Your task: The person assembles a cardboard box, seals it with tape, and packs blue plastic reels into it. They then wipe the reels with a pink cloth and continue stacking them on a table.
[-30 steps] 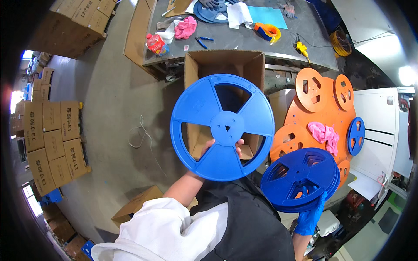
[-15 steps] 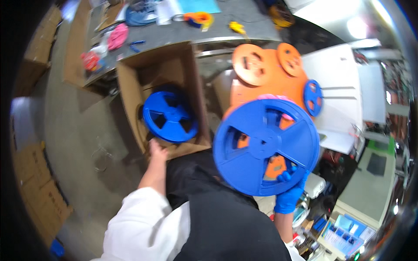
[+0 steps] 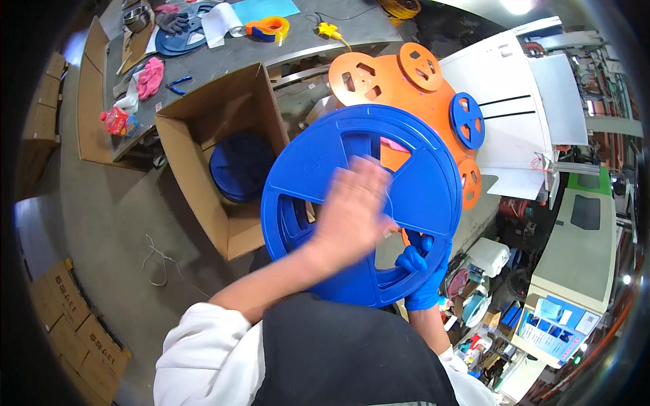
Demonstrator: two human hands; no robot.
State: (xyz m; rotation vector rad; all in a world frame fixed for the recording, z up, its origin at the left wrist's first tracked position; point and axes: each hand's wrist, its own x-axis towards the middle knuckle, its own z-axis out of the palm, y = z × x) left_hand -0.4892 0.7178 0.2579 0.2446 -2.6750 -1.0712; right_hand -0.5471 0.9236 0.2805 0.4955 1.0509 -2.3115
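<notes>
Reel flanges, blue and stacked, grasped near their rim by the gloved right hand, beside an open cardboard box; bare left hand, blurred, over them, its grip released.

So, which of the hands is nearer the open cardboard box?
Left. The bare left hand, blurred, is over the blue reels, right of the box; the gloved right hand grips their lower right edge, farther from the box.
</notes>
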